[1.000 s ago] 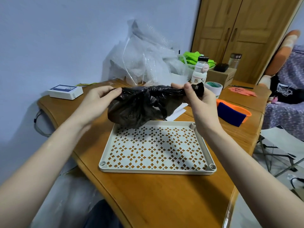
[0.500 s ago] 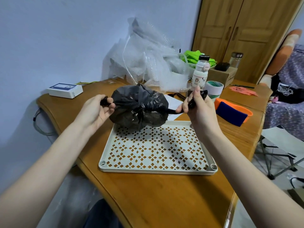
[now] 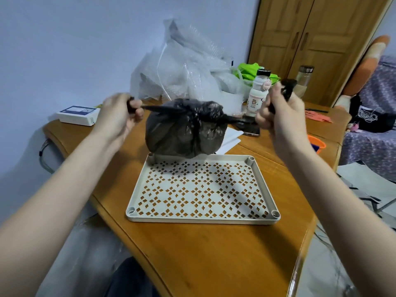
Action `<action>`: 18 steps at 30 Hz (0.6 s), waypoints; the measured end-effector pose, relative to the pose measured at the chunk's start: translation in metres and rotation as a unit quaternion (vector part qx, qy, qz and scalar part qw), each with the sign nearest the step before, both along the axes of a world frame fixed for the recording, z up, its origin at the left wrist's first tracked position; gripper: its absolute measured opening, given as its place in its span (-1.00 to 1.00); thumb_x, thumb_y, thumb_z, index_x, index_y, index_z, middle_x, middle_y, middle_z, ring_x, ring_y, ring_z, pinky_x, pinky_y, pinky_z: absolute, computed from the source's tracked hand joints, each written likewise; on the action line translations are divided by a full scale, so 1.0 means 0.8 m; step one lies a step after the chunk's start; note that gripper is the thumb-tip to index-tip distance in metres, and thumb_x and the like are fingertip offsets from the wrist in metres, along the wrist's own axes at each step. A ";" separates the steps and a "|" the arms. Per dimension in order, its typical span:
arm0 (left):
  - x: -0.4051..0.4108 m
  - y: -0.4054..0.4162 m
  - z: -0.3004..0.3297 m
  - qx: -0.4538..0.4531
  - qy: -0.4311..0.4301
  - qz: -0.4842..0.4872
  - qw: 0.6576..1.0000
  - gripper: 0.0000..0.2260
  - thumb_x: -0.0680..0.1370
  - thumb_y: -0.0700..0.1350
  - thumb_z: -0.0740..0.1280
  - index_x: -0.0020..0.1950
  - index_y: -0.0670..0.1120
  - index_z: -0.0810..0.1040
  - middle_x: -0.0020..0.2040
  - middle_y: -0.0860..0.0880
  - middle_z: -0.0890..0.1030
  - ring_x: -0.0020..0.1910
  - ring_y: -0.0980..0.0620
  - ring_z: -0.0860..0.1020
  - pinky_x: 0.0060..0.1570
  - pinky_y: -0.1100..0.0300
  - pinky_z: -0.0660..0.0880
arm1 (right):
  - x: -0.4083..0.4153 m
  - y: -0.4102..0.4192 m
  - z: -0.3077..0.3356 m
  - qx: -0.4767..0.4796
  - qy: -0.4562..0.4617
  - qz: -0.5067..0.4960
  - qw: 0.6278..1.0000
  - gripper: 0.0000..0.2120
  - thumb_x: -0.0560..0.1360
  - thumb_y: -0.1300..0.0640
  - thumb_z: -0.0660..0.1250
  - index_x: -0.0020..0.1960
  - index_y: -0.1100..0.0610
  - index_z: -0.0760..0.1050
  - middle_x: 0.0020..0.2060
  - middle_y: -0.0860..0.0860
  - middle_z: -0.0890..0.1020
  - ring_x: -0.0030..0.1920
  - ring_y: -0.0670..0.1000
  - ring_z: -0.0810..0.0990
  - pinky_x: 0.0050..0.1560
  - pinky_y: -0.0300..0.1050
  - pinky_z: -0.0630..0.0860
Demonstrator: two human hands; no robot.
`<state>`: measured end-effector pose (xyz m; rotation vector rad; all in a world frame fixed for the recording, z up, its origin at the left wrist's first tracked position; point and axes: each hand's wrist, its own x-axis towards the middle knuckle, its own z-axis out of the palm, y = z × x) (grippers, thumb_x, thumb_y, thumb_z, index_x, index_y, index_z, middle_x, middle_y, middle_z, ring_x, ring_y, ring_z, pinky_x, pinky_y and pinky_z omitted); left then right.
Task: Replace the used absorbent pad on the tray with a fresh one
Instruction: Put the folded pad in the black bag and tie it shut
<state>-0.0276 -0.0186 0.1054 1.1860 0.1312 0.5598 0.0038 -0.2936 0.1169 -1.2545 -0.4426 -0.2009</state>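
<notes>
Tying off the waste bag. The left hand [image 3: 116,116] and right hand [image 3: 278,108] are each clenched round one twisted end of a black bag [image 3: 185,128], pulling outward so the bundle hangs between the two fists, above the far edge of the tray [image 3: 137,190]. The used pad is presumably inside the bag, though the dark plastic hides its contents. The tray, directly below the grip, is bare, its patterned cut-out floor uncovered; no fresh pad can be identified in view. Beyond the right fist stand a small white bottle [image 3: 258,93] and a phone [image 3: 249,130]; behind the bundle lies a heap of clear plastic wrap [image 3: 188,69]. Risks: thin film under this tension may tear at the twisted necks, spilling the contents onto the tray; a tail slipping from either fist would loosen the knot; a wide outward pull on the right could topple the bottle.
</notes>
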 end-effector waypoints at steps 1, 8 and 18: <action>0.000 -0.004 0.015 0.007 -0.016 -0.002 1.000 -0.77 0.60 -0.26 0.04 -0.25 -0.06 0.23 -0.57 0.11 0.37 -0.57 0.15 0.35 -0.49 0.35 0.33 | -0.001 -0.004 0.014 0.005 -0.016 -0.004 1.000 -0.65 0.66 0.10 0.02 -0.29 0.11 0.24 -0.62 -0.15 0.26 -0.58 -0.14 0.18 -0.55 -0.30 0.15; -0.008 -0.028 0.079 0.035 -0.092 -0.014 0.995 -0.75 0.55 -0.31 0.03 -0.30 -0.06 0.18 -0.53 0.11 0.32 -0.50 0.15 0.34 -0.42 0.32 0.32 | -0.002 -0.038 0.081 0.012 -0.107 -0.042 0.993 -0.65 0.66 0.06 0.04 -0.29 0.09 0.26 -0.60 -0.13 0.28 -0.56 -0.09 0.18 -0.54 -0.26 0.15; 0.000 -0.025 -0.007 0.184 0.056 0.028 0.981 -0.79 0.64 -0.15 0.09 -0.20 -0.04 0.32 -0.29 -0.05 0.46 -0.49 0.20 0.50 -0.40 0.38 0.45 | 0.010 -0.033 -0.011 -0.069 0.000 -0.065 0.996 -0.67 0.65 0.07 0.08 -0.26 0.11 0.40 -0.48 -0.10 0.53 -0.37 -0.05 0.55 -0.29 -0.21 0.52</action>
